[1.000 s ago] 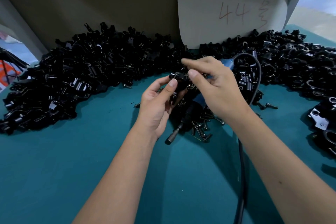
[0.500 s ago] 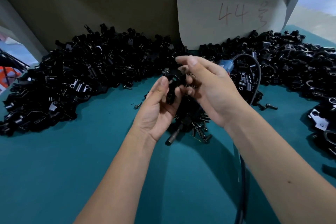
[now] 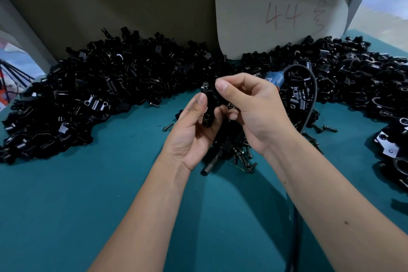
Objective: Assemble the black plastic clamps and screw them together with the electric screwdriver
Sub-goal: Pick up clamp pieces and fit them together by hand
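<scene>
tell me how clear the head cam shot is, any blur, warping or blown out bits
Head view: the left hand and right hand are fairly sharp; the clamp they hold is a dark mass with little detail; wide-angle warping curves the clamp piles; daylight is washed out at top right.

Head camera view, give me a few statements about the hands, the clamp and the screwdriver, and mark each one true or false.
1. Both hands hold one black clamp above the table. True.
2. The right hand grips the electric screwdriver. False: the screwdriver lies on the teal table under the hands.
3. Loose screws lie beside the screwdriver. True.
4. The card reads 17. False: it reads 44.
5. The left hand rests flat on the table. False: it holds the clamp.
</scene>
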Motion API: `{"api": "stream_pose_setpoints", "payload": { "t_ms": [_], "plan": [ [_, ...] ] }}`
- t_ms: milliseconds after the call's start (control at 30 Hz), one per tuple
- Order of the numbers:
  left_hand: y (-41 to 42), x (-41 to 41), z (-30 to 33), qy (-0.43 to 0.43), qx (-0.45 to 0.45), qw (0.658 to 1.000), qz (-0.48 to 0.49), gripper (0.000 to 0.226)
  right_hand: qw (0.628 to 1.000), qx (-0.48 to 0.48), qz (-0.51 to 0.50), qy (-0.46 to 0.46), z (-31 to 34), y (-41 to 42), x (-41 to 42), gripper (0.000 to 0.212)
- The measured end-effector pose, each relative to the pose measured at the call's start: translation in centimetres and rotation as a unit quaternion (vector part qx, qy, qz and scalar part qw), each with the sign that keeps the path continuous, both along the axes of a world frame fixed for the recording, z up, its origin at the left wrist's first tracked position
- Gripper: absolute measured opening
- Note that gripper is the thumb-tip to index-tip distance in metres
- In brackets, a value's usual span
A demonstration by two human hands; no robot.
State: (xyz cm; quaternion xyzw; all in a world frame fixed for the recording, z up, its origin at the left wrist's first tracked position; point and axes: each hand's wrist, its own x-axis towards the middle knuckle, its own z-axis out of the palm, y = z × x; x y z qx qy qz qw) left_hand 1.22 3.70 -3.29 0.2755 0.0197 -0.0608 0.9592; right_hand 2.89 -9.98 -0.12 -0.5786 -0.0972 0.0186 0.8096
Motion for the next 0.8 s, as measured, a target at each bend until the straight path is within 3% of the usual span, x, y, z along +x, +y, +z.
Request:
{"api": "stream_pose_setpoints", "payload": {
  "t_ms": [100,200,300,467,567,800],
  "plan": [
    [0.0,0.2,-0.2,0.005,-0.002,1.000,-0.005,0.039,1.000,0.009,-0.004,0.026,-0.2,-0.2,0.1,0.011],
    [0.2,0.3,-0.5,0.003,-0.002,1.000,-0.012,0.050,0.999,0.017,-0.004,0.041,-0.3,-0.5,0.2,0.004],
    [0.0,0.2,-0.7,-0.029,0.071,0.997,-0.019,0.033,0.999,0.000,-0.023,0.034,-0.4,-0.4,0.3,0.003],
    [-0.4,0.4,-1.1,-0.036,0.105,0.994,0.010,0.054,0.999,-0.043,-0.022,0.026,-0.4,-0.5,0.4,0.006],
    [-0.1,0.4,-1.0,-0.030,0.094,0.995,-0.003,0.038,0.998,-0.050,-0.008,0.021,-0.4,-0.9,0.5,0.002],
    [0.0,0.5,-1.0,-0.016,0.086,0.996,-0.005,0.023,0.998,-0.053,0.022,0.012,-0.3,-1.6,0.8,0.007]
  ]
}}
